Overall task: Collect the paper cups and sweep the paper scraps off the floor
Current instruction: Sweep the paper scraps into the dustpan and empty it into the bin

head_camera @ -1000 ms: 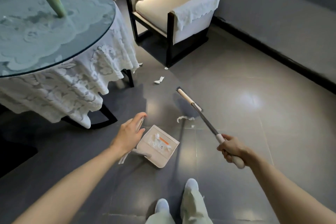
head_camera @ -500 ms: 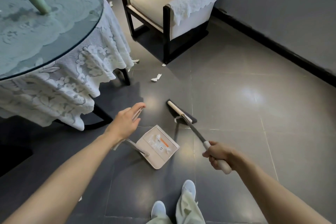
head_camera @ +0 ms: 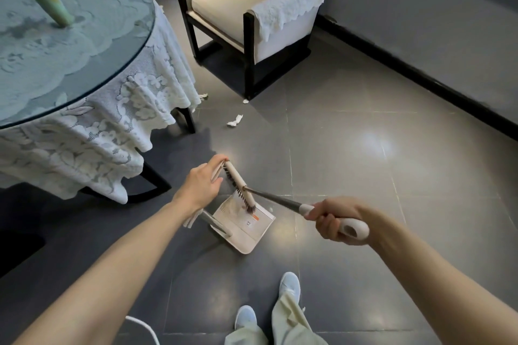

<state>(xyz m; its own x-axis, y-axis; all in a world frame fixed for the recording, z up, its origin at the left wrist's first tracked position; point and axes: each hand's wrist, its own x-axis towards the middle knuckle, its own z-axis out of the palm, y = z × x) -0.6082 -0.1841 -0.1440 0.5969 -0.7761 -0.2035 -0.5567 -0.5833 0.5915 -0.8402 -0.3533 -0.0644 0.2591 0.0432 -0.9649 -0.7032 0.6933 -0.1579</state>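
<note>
While the right hand [head_camera: 336, 221] is curled tightly round the grip of the broom [head_camera: 276, 199], the left hand [head_camera: 200, 185] has its fingers wrapped round the flat upright handle of the dustpan [head_camera: 252, 235]. The broom head [head_camera: 239, 185] slants above the pan, its lower end over the tray. At twelve o'clock from the dustpan, well apart, a crumpled paper scrap [head_camera: 235, 120] lies on the floor near the armchair [head_camera: 224, 5].

The flat plastic dustpan [head_camera: 249, 235] was cream with an orange mark, and the long-handled broom [head_camera: 240, 186] had a cream back, dark brown bristles and a grey shaft. The crumpled paper scrap [head_camera: 235, 120] was white against glossy dark grey floor tiles [head_camera: 364, 204]. The lace tablecloth [head_camera: 92, 134] was white and floral-patterned; the cushioned armchair [head_camera: 224, 5] was cream with a black frame.
</note>
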